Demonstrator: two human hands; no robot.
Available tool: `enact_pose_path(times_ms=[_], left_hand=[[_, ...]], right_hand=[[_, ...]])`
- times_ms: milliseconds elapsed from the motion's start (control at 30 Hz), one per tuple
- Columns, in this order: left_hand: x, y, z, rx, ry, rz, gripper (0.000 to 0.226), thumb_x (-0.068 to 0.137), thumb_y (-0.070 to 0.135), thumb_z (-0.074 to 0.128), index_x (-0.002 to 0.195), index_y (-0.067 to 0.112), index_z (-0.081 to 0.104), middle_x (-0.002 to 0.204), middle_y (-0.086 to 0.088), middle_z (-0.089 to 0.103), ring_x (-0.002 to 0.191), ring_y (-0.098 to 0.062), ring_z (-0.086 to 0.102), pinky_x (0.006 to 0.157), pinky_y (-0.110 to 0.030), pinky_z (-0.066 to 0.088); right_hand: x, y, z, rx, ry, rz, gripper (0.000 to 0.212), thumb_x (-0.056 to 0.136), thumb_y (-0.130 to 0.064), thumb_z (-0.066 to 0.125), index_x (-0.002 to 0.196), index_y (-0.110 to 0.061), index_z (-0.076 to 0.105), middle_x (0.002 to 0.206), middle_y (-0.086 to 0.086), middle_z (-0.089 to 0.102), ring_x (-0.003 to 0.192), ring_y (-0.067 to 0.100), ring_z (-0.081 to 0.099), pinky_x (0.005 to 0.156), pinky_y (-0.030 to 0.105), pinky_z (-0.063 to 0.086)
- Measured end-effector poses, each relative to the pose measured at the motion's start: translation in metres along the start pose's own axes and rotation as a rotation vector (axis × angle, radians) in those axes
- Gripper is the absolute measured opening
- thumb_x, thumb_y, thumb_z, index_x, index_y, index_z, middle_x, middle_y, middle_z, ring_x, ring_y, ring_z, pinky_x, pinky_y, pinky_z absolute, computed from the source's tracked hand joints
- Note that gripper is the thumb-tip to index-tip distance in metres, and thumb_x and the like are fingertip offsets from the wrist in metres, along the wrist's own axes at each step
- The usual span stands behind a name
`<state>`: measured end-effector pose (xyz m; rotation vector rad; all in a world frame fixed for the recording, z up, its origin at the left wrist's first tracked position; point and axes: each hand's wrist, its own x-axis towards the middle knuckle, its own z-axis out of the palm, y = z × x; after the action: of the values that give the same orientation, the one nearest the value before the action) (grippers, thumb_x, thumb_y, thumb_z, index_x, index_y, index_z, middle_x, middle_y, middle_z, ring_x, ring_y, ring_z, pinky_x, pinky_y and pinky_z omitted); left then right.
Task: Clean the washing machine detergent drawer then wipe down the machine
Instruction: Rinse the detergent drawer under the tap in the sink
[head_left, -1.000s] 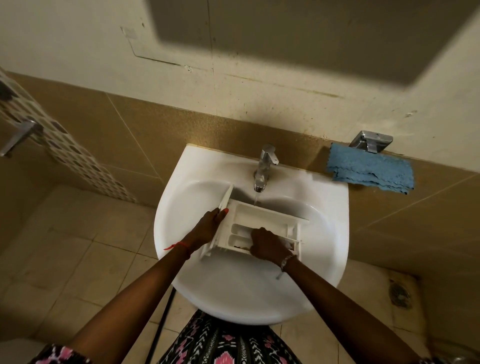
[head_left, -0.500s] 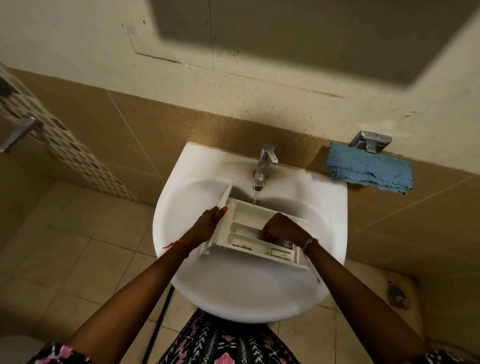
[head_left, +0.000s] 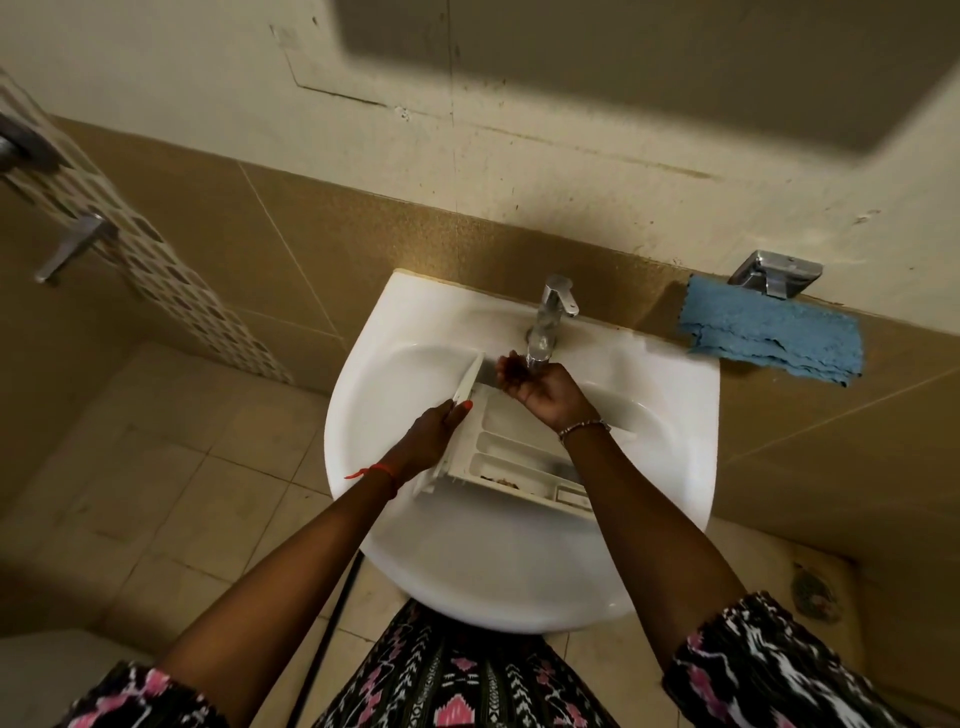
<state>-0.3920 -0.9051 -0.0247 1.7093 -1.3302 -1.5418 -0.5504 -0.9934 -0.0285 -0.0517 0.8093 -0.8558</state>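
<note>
A: what's in the sink (head_left: 395, 364)?

B: white detergent drawer (head_left: 511, 460), center frame, tilted. Brown gunk sits in its lower compartment.

A: hands?

B: left hand (head_left: 434, 434) wraps the drawer's left edge, fingers curled tight. Right hand (head_left: 540, 387) is cupped under the faucet (head_left: 550, 322), fingers together, holding dark residue.
</note>
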Motion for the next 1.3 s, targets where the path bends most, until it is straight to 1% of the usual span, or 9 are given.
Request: enact_pose_path(times_ms=[167, 333, 533, 667, 867, 1000, 1100, 1167, 1300], left_hand=[[0.001, -0.003, -0.001, -0.002, -0.015, 0.000, 0.044, 0.100, 0.033, 0.030, 0.124, 0.002, 0.050, 0.112, -0.012, 0.059, 0.097, -0.022, 0.057, 0.083, -0.024, 0.045], [0.003, -0.007, -0.002, -0.017, -0.028, -0.018, 0.045, 0.099, 0.036, 0.032, 0.122, 0.003, 0.052, 0.118, -0.015, 0.060, 0.107, -0.029, 0.058, 0.099, -0.038, 0.045], [0.005, -0.008, -0.001, -0.018, -0.022, -0.023, 0.043, 0.100, 0.035, 0.032, 0.120, 0.002, 0.052, 0.116, -0.019, 0.060, 0.106, -0.031, 0.057, 0.097, -0.037, 0.045], [0.005, -0.008, -0.002, -0.025, -0.030, -0.032, 0.046, 0.099, 0.037, 0.033, 0.119, 0.001, 0.052, 0.116, -0.020, 0.061, 0.106, -0.034, 0.058, 0.096, -0.039, 0.048], [0.004, -0.007, -0.002, -0.041, -0.054, -0.031, 0.045, 0.100, 0.034, 0.031, 0.125, 0.001, 0.048, 0.120, -0.020, 0.059, 0.107, -0.034, 0.059, 0.091, -0.034, 0.049], [0.004, -0.007, -0.002, -0.029, -0.044, -0.028, 0.044, 0.100, 0.034, 0.031, 0.124, 0.001, 0.049, 0.116, -0.020, 0.059, 0.103, -0.032, 0.059, 0.088, -0.031, 0.050], [0.004, -0.008, -0.001, -0.048, -0.033, -0.015, 0.044, 0.100, 0.033, 0.032, 0.128, 0.003, 0.046, 0.119, -0.019, 0.059, 0.108, -0.033, 0.058, 0.094, -0.036, 0.048], [0.004, -0.008, 0.000, -0.057, -0.021, -0.015, 0.043, 0.100, 0.033, 0.033, 0.129, 0.004, 0.046, 0.119, -0.019, 0.058, 0.108, -0.033, 0.057, 0.093, -0.035, 0.048], [0.004, -0.010, 0.000, -0.052, -0.023, -0.008, 0.042, 0.100, 0.033, 0.033, 0.126, 0.002, 0.048, 0.115, -0.019, 0.059, 0.105, -0.035, 0.058, 0.090, -0.035, 0.050]], right_hand=[[-0.005, 0.006, 0.000, -0.204, -0.063, 0.106, 0.023, 0.088, -0.003, 0.037, 0.072, -0.007, 0.054, 0.058, 0.006, 0.060, 0.051, 0.014, 0.057, 0.049, 0.019, 0.048], [-0.033, 0.012, 0.001, -0.792, -0.195, 0.339, 0.032, 0.097, -0.004, 0.028, 0.079, -0.002, 0.054, 0.061, 0.007, 0.067, 0.057, 0.016, 0.066, 0.056, 0.025, 0.055], [-0.050, 0.029, -0.002, -1.276, -0.091, 0.188, 0.027, 0.094, -0.001, 0.040, 0.098, 0.016, 0.060, 0.077, 0.013, 0.063, 0.068, 0.020, 0.061, 0.070, 0.027, 0.052], [-0.052, 0.013, -0.003, -1.120, 0.037, 0.158, 0.025, 0.095, -0.004, 0.042, 0.080, 0.005, 0.060, 0.071, 0.015, 0.063, 0.060, 0.020, 0.064, 0.063, 0.028, 0.054], [-0.043, -0.008, -0.012, -0.524, 0.075, 0.115, 0.029, 0.097, -0.008, 0.037, 0.085, 0.005, 0.059, 0.065, 0.014, 0.070, 0.061, 0.023, 0.070, 0.063, 0.030, 0.058], [-0.052, 0.021, -0.007, -1.040, 0.017, 0.257, 0.027, 0.093, -0.008, 0.045, 0.078, 0.008, 0.061, 0.062, 0.014, 0.067, 0.058, 0.023, 0.066, 0.066, 0.032, 0.057], [-0.059, 0.054, -0.006, -1.650, 0.012, -0.012, 0.026, 0.087, -0.012, 0.057, 0.079, 0.011, 0.064, 0.062, 0.008, 0.060, 0.056, 0.014, 0.056, 0.061, 0.021, 0.045], [-0.066, 0.067, -0.017, -1.865, -0.086, -0.129, 0.025, 0.089, -0.008, 0.051, 0.101, 0.011, 0.064, 0.086, 0.017, 0.064, 0.078, 0.025, 0.060, 0.057, 0.016, 0.035], [-0.080, 0.068, -0.061, -2.018, -0.185, -0.191, 0.052, 0.081, 0.003, 0.049, 0.132, -0.011, 0.052, 0.133, 0.012, 0.053, 0.120, 0.030, 0.049, 0.096, 0.026, 0.040]])
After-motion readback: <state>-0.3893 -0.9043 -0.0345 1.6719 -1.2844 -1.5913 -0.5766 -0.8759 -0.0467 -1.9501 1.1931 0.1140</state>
